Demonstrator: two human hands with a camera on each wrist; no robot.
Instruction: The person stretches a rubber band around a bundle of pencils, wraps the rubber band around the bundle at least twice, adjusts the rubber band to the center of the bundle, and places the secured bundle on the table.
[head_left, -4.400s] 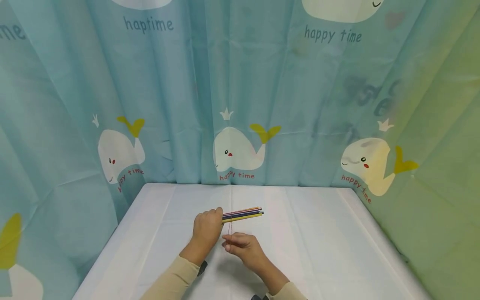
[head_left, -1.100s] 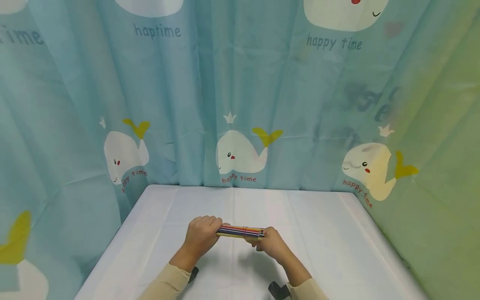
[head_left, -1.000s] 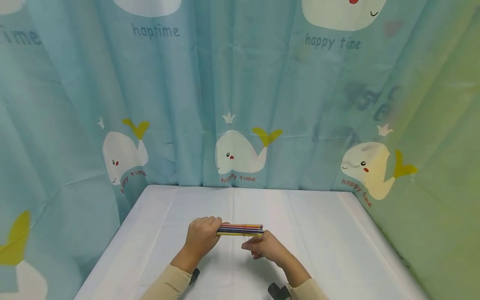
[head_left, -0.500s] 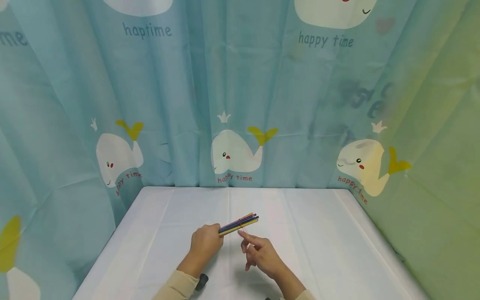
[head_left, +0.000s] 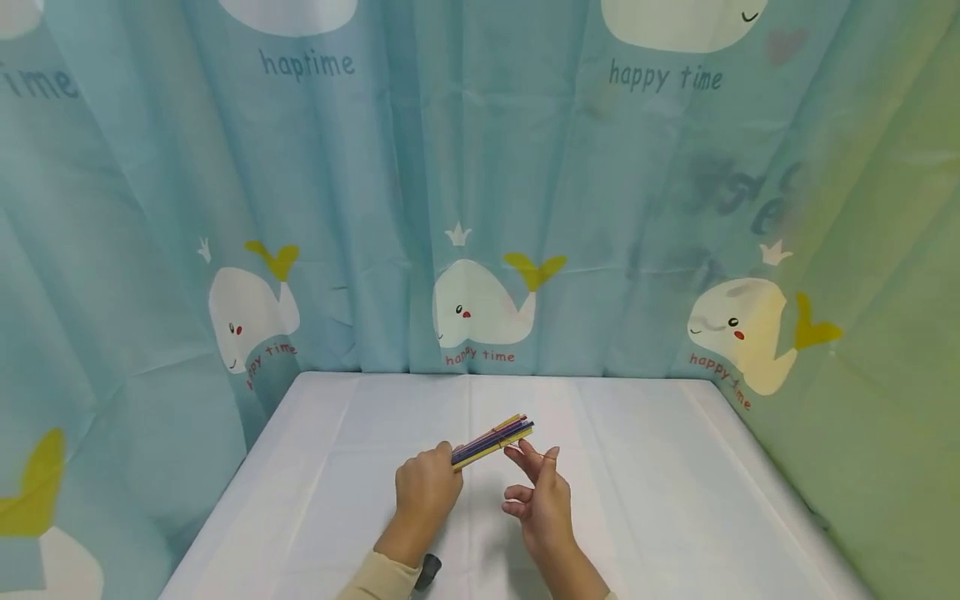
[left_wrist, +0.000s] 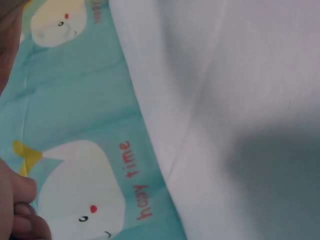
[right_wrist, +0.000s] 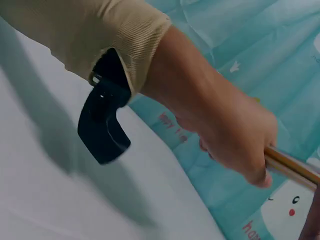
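My left hand (head_left: pixel 429 492) grips a bundle of coloured pencils (head_left: pixel 487 443) at its near end, seen too in the right wrist view as the left hand (right_wrist: pixel 235 125) round the pencils (right_wrist: pixel 290 165). The bundle is held above the table, its free end tilted up to the right. A thin red rubber band (head_left: pixel 534 455) runs from around the bundle to my right hand (head_left: pixel 546 500), stretched over its thumb and fingers just below the free end. The ring and little fingers of that hand are bent. In the left wrist view the pencils are out of sight.
A white-covered table (head_left: pixel 645 483) lies under both hands. Behind it hangs a blue-green curtain (head_left: pixel 375 208) with whale prints, close along the table's back edge. A dark device (right_wrist: pixel 102 115) sits at the left sleeve's cuff.
The pencil bundle has swung from nearly level to tilted up to the right. My right hand has left the bundle's end, and its thumb now points up with the band drawn out over it.
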